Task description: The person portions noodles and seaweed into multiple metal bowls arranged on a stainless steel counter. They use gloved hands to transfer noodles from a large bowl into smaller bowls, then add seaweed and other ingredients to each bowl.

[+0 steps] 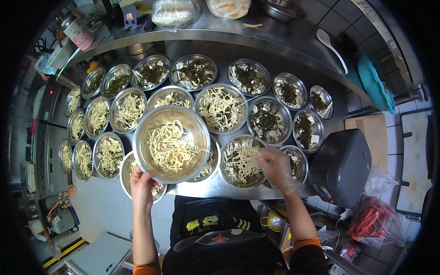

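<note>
My left hand (143,184) grips the rim of a large steel bowl (202,137), held above the smaller bowls. Pale shredded strips (170,147), perhaps tofu or noodles, lie loose inside it. My right hand (276,168), in a clear plastic glove, has its fingers at a bunch of the same strips (249,154) over a steel bowl (228,178) near the counter's front edge. Dark green shreds, possibly seaweed, show beneath that bunch. Many like bowls surround my hands. Those to the left are topped with pale strips; bowls at the back and right (270,120) show dark shreds and white pieces.
A dark grey bin-like box (342,168) stands at the counter's right end. Above the back row runs a steel shelf (288,37) with a white spoon (331,50), bagged food (173,13) and a pink-and-white bottle (78,32). A teal basket (376,82) sits at far right.
</note>
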A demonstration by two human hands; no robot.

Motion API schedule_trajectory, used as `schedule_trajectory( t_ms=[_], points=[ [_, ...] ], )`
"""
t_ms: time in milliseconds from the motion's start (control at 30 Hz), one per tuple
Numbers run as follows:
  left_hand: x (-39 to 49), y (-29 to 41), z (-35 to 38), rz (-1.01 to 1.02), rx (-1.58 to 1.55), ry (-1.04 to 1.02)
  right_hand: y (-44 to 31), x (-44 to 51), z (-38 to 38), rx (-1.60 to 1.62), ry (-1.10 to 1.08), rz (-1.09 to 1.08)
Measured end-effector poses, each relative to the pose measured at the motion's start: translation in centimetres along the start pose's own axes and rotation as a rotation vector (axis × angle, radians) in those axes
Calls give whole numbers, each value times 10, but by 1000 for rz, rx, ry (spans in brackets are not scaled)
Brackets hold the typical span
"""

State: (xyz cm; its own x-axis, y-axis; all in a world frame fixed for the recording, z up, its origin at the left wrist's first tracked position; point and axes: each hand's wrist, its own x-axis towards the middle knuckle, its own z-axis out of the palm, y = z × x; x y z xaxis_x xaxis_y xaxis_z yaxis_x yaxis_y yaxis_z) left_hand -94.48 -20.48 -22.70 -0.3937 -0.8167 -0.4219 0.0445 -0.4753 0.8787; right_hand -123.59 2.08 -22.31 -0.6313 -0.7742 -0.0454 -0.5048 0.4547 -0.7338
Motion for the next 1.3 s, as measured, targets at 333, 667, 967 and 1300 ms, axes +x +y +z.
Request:
schedule_trajectory(
  t_ms=[333, 667, 967, 1300],
  points=[
    [-5, 8, 5, 48, -94, -23, -56, -13, -44, 464, 79, -15],
    [-16, 25, 26, 49, -144, 68, -115, -6, -115, 694, 487, -190],
    [-15, 23, 21, 62, -62, -8, -91, 45, -165, 759, 617, -271],
    [-10, 24, 35, 44, -37, 68, 136, 130, -39, 340, 241, 190]
  ],
)
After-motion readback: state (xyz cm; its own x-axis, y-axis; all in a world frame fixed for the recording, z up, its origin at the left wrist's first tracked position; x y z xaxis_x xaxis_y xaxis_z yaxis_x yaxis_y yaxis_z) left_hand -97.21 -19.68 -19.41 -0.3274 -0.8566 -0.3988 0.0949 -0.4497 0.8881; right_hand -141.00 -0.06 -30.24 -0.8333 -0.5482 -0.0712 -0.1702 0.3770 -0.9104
